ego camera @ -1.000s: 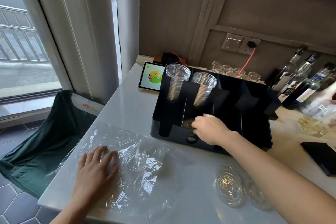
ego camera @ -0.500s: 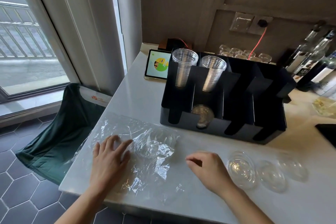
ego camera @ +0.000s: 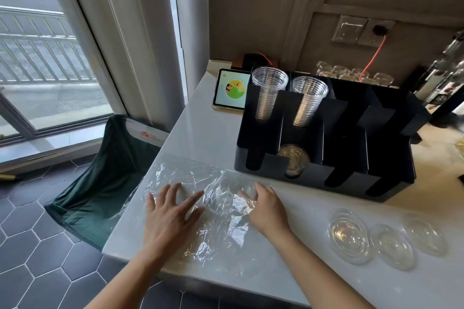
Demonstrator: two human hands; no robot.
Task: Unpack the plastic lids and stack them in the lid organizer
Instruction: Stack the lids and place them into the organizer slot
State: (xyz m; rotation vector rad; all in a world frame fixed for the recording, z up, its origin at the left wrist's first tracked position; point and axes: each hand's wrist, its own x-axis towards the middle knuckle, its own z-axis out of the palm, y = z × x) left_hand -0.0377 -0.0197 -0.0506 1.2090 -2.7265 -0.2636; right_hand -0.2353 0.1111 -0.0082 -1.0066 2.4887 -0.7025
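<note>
A crumpled clear plastic bag (ego camera: pixel 218 218) lies on the white counter, with clear lids (ego camera: pixel 234 189) bulging inside its right part. My left hand (ego camera: pixel 170 216) presses flat on the bag, fingers spread. My right hand (ego camera: pixel 266 208) curls around the bag's right end at the lids; whether it grips them I cannot tell. Behind stands the black organizer (ego camera: pixel 346 178); a short stack of lids (ego camera: pixel 293 160) rests in its second front slot. Three loose clear lids (ego camera: pixel 347 236) lie in a row on the counter at the right.
Two stacks of clear cups (ego camera: pixel 268 93) stand in the organizer's back slots. A tablet (ego camera: pixel 232 91) leans behind it, with glasses and bottles (ego camera: pixel 442 78) at the back right. The counter edge drops to a green chair (ego camera: pixel 100 183) on the left.
My right hand left the organizer slot, crossed the counter and now rests on the bag's right end. The left hand stayed on the bag. The view shifted left and down.
</note>
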